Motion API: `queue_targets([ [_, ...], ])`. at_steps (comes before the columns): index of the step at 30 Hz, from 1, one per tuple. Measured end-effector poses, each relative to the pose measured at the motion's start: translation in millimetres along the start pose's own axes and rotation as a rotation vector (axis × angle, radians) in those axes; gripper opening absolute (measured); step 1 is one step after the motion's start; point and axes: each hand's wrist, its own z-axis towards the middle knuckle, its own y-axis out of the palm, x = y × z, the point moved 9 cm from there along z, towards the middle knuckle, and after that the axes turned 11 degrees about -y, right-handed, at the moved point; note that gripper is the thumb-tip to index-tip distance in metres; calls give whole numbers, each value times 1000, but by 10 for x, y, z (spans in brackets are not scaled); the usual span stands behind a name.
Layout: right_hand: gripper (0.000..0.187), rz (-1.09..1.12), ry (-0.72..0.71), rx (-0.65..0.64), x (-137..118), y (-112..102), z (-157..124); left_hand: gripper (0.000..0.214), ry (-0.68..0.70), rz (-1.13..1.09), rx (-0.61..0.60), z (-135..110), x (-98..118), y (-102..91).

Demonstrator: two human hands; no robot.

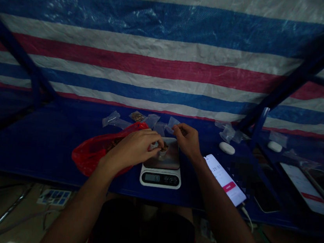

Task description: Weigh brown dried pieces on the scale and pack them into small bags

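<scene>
On the blue table, a white kitchen scale (160,179) with a metal plate carries a small cup (163,153) of brown bits. My left hand (138,146) reaches over the plate, thumb and fingers curled together at the cup's rim; what is pinched between them is hidden. Under my left forearm lies a red plastic bag (88,156), open, with brown pieces inside. My right hand (187,139) is closed just beyond the scale's right side, its fingertips on a small clear plastic bag (173,121). Digits show on the scale's display, too small to read surely.
Several clear bags (115,119) lie along the back, one holding brownish bits (137,116). To the right are a lit phone (224,180) with a cable, a white earbud case (227,148) and more phones (304,188). A striped tarp (168,67) hangs behind blue metal bars.
</scene>
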Motion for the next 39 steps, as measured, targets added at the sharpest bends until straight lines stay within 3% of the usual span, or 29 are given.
queue_targets([
  [6,31,-5,-8,-10,36,17,-6,10,59,22,19,6,26,83],
  [16,31,13,-5,-8,19,3,1,14,42,-69,21,-38,-23,46],
  [20,32,-3,1,14,15,-37,12,15,16,-105,95,7,-127,-69],
  [24,31,-29,13,40,1,-91,24,23,-99,-39,204,310,-315,-257],
  [26,31,-46,17,62,-1,-123,28,27,-236,73,168,553,-445,-244],
  [30,31,-59,40,75,20,-150,35,45,-528,385,-92,953,-699,21],
  [35,32,-53,19,72,-19,-166,54,65,-580,423,-215,1138,-748,289],
  [39,32,-53,19,71,-29,-180,57,53,-546,392,-193,1122,-833,363],
])
